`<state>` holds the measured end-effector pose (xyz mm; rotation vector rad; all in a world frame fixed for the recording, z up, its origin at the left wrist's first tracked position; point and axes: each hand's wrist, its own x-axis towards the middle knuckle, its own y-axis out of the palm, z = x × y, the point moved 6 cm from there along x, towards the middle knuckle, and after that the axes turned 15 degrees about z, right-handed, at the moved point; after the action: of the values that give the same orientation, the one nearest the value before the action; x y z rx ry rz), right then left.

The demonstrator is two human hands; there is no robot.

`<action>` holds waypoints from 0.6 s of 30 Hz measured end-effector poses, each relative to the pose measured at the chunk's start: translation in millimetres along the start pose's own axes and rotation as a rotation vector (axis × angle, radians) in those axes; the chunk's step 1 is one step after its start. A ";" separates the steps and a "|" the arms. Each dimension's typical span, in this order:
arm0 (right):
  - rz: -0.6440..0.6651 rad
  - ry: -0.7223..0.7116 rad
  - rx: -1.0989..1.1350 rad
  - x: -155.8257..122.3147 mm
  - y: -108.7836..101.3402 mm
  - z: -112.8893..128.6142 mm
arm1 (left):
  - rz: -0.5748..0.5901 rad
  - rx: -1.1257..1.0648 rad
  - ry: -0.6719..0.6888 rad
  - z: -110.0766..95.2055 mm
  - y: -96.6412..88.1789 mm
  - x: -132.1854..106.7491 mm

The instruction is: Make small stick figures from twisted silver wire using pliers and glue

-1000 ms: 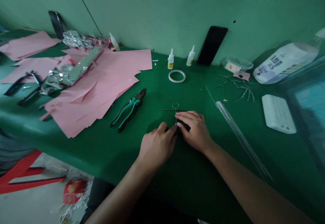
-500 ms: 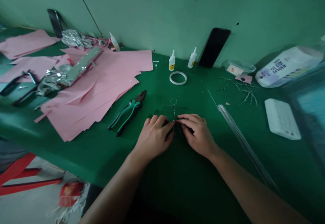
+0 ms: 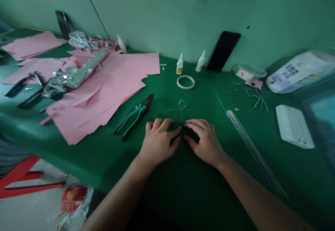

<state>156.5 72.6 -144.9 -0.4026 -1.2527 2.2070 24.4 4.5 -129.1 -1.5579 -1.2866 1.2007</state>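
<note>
At the left of the green table (image 3: pixel 209 192), a dark phone (image 3: pixel 62 25) leans on the wall, with crumpled foil (image 3: pixel 83 41) beside it and sheets of pink paper (image 3: pixel 115 75) spread in front. Next come pliers (image 3: pixel 138 114) with green and black handles, lying with their jaws pointing away. The left hand (image 3: pixel 158 142) rests just right of them, finger and thumb curved around the lower end of a twisted wire figure (image 3: pixel 181 115), whose loop and crosspiece lie flat beyond the fingers. The right hand (image 3: pixel 206 140) faces it from the other side, likewise curved; whether either pinches the wire cannot be told. Beyond the figure sit a roll of tape (image 3: pixel 186 87) and two glue bottles. Further right lie a bundle of straight wires (image 3: pixel 242 131) and a white block (image 3: pixel 294 126).
</note>
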 end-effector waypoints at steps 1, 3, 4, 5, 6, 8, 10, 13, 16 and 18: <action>-0.001 -0.004 -0.002 -0.1 -0.1 0.2 | 0.000 0.001 -0.002 -0.2 0.2 -0.1; -0.004 -0.012 -0.008 -0.3 -0.2 0.7 | -0.005 -0.002 -0.011 -0.2 0.3 -0.1; -0.004 -0.016 -0.013 -0.4 -0.1 0.9 | -0.006 -0.003 -0.017 -0.1 0.3 0.1; -0.005 -0.020 -0.018 -0.4 0.0 1.2 | -0.007 -0.004 -0.022 0.0 0.3 0.3; -0.006 -0.022 -0.024 -0.4 0.0 1.3 | -0.007 -0.003 -0.025 0.1 0.2 0.5; -0.003 -0.021 -0.035 -0.4 0.4 1.3 | 0.001 0.005 -0.025 0.1 0.2 0.9; -0.001 -0.018 -0.039 -0.5 0.8 1.1 | 0.012 0.014 -0.026 0.2 0.5 1.2; 0.001 -0.020 -0.050 -1.1 1.3 1.3 | 0.018 0.016 -0.037 1.0 1.0 1.2; 0.009 -0.034 -0.084 -2.0 0.9 3.0 | 0.011 0.006 -0.049 2.1 1.5 1.6; 0.026 -0.045 -0.113 -2.7 0.1 4.6 | 0.009 -0.007 -0.054 3.2 1.8 2.1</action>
<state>156.2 67.8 -142.7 -0.4174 -1.4077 2.1842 21.8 6.2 -132.0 -1.5480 -1.3209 1.2528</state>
